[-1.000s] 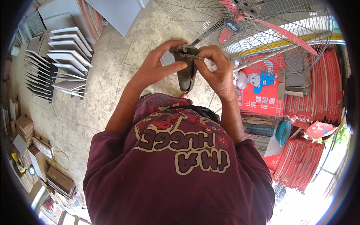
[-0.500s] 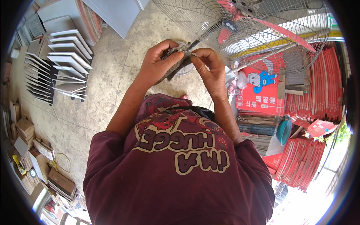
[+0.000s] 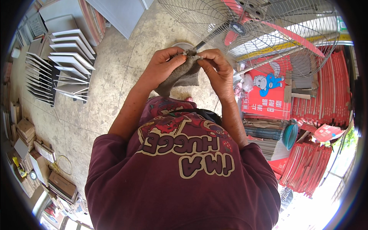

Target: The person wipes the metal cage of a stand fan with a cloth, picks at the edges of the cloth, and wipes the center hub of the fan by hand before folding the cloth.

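A worn grey-brown cloth rag [image 3: 179, 78] hangs in front of me, held by its upper edge. My left hand [image 3: 163, 67] is closed on its left part, thumb lying over the fabric. With thumb and fingertips my right hand [image 3: 217, 69] pinches the right corner. Between the two hands the edge is bunched, and the lower part drapes down in a fold. Just beyond the rag rises the dark pole [image 3: 212, 34] of a standing fan. Part of its round base [image 3: 183, 45] shows behind my hands.
The fan's wire cage [image 3: 276, 42] with red blades fills the upper right. Stacked red boxes [image 3: 322, 96] and a teal bowl [image 3: 289, 137] stand on the right. At the left, racks hold upright tiles [image 3: 73, 61]. Boxes [image 3: 27, 132] line the lower left. The floor [image 3: 111, 76] is concrete.
The rag has opened out and now hangs lower and wider between my hands. My right hand has shifted slightly right, and both hands keep their hold.
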A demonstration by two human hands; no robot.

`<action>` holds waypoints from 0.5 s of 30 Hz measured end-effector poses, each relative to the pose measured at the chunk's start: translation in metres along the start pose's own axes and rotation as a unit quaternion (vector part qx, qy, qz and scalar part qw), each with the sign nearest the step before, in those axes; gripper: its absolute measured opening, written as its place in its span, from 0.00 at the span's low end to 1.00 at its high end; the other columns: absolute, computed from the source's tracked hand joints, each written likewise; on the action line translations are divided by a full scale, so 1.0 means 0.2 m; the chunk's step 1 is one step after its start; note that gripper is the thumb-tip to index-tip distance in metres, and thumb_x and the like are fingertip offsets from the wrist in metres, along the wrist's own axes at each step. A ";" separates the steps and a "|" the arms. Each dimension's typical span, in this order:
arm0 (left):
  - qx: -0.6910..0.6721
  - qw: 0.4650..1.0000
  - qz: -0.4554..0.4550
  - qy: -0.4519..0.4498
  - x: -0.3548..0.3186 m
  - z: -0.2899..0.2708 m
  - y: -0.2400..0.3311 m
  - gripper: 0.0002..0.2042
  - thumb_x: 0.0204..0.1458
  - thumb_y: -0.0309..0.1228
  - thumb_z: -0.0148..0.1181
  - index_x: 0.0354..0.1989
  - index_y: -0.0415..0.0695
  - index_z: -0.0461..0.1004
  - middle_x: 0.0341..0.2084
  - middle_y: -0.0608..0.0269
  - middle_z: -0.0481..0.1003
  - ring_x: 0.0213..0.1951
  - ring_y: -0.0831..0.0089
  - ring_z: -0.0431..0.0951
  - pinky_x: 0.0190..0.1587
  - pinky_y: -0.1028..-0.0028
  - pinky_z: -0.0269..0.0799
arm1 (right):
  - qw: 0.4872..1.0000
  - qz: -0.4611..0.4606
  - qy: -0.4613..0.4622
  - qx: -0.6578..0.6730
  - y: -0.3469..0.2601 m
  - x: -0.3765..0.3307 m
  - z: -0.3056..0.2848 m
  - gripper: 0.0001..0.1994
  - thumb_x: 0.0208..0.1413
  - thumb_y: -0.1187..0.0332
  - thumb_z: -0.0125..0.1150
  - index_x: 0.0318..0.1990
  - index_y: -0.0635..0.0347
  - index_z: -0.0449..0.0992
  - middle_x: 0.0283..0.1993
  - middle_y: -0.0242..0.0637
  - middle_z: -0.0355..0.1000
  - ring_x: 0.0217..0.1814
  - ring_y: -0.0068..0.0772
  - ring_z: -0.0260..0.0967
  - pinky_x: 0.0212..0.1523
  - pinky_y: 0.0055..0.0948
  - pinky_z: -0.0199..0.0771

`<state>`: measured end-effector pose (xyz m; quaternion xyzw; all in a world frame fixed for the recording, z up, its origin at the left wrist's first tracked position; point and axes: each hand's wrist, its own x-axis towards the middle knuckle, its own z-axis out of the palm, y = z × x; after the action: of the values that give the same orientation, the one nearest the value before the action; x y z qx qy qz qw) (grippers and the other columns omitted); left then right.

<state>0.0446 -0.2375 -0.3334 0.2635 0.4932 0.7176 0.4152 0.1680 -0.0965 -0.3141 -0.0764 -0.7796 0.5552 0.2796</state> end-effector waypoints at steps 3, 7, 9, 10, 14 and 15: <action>0.021 1.000 0.012 -0.007 0.01 0.00 0.00 0.08 0.56 0.30 0.53 0.36 0.38 0.74 0.26 0.74 0.72 0.31 0.88 0.67 0.33 0.84 0.64 | 1.000 -0.023 -0.004 -0.019 -0.03 0.02 0.01 0.08 0.50 0.81 0.59 0.38 0.62 0.76 0.40 0.33 0.71 0.40 0.21 0.69 0.40 0.21 0.71; 0.038 0.999 0.021 -0.020 0.01 -0.01 -0.01 0.08 0.56 0.30 0.53 0.35 0.38 0.74 0.26 0.74 0.71 0.30 0.88 0.67 0.32 0.83 0.64 | 1.000 0.018 -0.014 -0.010 -0.05 0.01 0.01 0.08 0.50 0.81 0.59 0.39 0.62 0.76 0.38 0.33 0.71 0.38 0.21 0.70 0.39 0.21 0.72; 0.042 0.999 0.029 -0.020 0.01 0.00 -0.01 0.08 0.56 0.30 0.54 0.35 0.38 0.74 0.26 0.74 0.71 0.29 0.87 0.67 0.32 0.82 0.65 | 0.999 0.038 -0.019 -0.018 -0.03 0.01 0.00 0.08 0.50 0.80 0.59 0.39 0.62 0.76 0.37 0.32 0.72 0.38 0.21 0.70 0.39 0.20 0.71; 0.073 0.996 0.028 -0.031 0.00 -0.01 0.01 0.08 0.55 0.32 0.55 0.36 0.39 0.74 0.27 0.73 0.72 0.30 0.86 0.68 0.32 0.82 0.65 | 0.998 0.048 -0.021 -0.022 -0.03 0.01 0.00 0.08 0.50 0.80 0.59 0.39 0.61 0.76 0.37 0.32 0.72 0.37 0.20 0.70 0.39 0.20 0.71; 0.196 0.977 0.077 -0.034 -0.02 -0.02 0.03 0.14 0.49 0.37 0.62 0.37 0.39 0.74 0.27 0.68 0.73 0.29 0.81 0.71 0.33 0.78 0.66 | 0.999 0.032 0.001 -0.041 -0.07 0.02 -0.01 0.08 0.50 0.80 0.60 0.39 0.62 0.76 0.35 0.32 0.71 0.37 0.20 0.70 0.39 0.19 0.71; 0.225 0.969 0.102 -0.025 -0.03 -0.02 0.03 0.16 0.47 0.39 0.63 0.36 0.39 0.74 0.26 0.65 0.73 0.27 0.79 0.71 0.32 0.77 0.67 | 0.999 0.026 0.009 -0.043 -0.07 0.02 -0.01 0.08 0.50 0.80 0.60 0.38 0.62 0.76 0.35 0.31 0.71 0.37 0.20 0.70 0.39 0.19 0.71</action>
<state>0.0423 -0.2449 -0.3296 0.4168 0.6023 0.6197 0.2817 0.1685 -0.0980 -0.3000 -0.1136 -0.7981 0.5273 0.2686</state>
